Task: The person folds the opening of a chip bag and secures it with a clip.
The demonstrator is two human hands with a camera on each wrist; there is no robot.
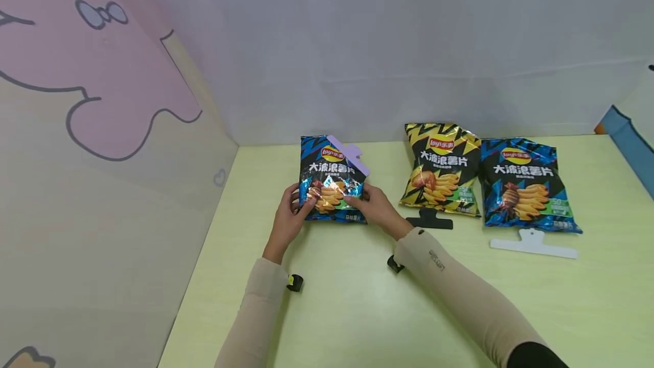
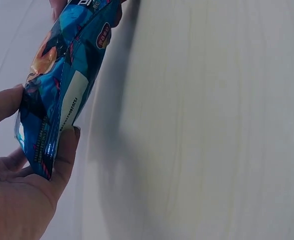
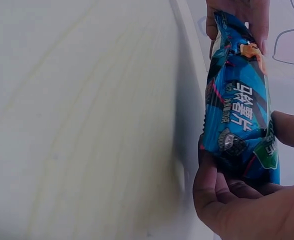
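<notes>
Between my two hands is a blue and black bag of potato chips [image 1: 331, 186], its printed front facing up. A light purple bag clip [image 1: 349, 155] lies slantwise across its upper right corner. My left hand [image 1: 287, 221] grips the bag's lower left side, thumb on the front and fingers behind, as the left wrist view also shows on the bag [image 2: 62, 95]. On the lower right side my right hand [image 1: 380, 209] holds it the same way. In the right wrist view, the bag [image 3: 239, 110] has its bottom edge towards the camera, with fingers curled underneath.
To the right lie a yellow and black chip bag [image 1: 441, 169] and another blue chip bag [image 1: 526, 186]. Below them are a black bag clip [image 1: 430, 219] and a white bag clip [image 1: 533, 244]. A pale wall stands behind the light yellow table [image 1: 357, 311]; another wall rises at left.
</notes>
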